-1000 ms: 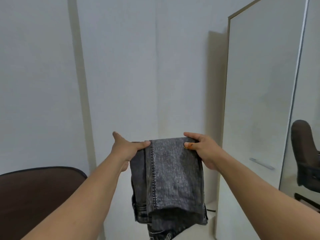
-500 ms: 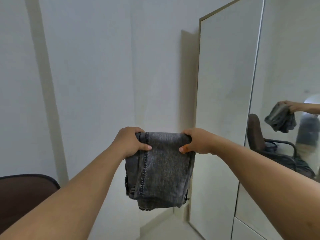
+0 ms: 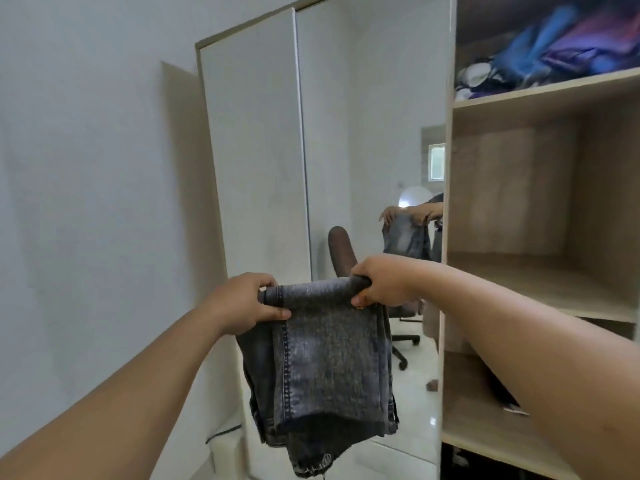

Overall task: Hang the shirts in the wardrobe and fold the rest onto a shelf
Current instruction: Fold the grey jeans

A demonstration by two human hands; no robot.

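1. Closest to me are the person's two bare forearms, reaching out and up with a pair of folded grey jeans (image 3: 329, 358) stretched between them in mid-air.
2. The left hand (image 3: 242, 303) grips the top left corner of the jeans, fingers curled over the fold and thumb pressed across the front by the stitched seam.
3. The right hand (image 3: 381, 282) does the same on the top right corner, fingers wrapped over the rolled edge with the thumb underneath.
4. The jeans hang down from both hands in a doubled-up stack, with some darker layers and a frayed bit poking out at the bottom. They're not touching any shelf, just hanging in front of the wardrobe and just left of the open section.
5. Right behind that is the open wardrobe (image 3: 446, 237), light wood, with a middle shelf (image 3: 554, 292) level with the right forearm, and a lower one partly hidden behind the arm.
6. Up top, another shelf holds a messy pile of blue and purple clothes (image 3: 561, 46).
7. The mirrored door (image 3: 367, 168) reflects the hands, the jeans and a brown office chair (image 3: 341, 251).
8. Far left, a plain white wall (image 3: 86, 202).
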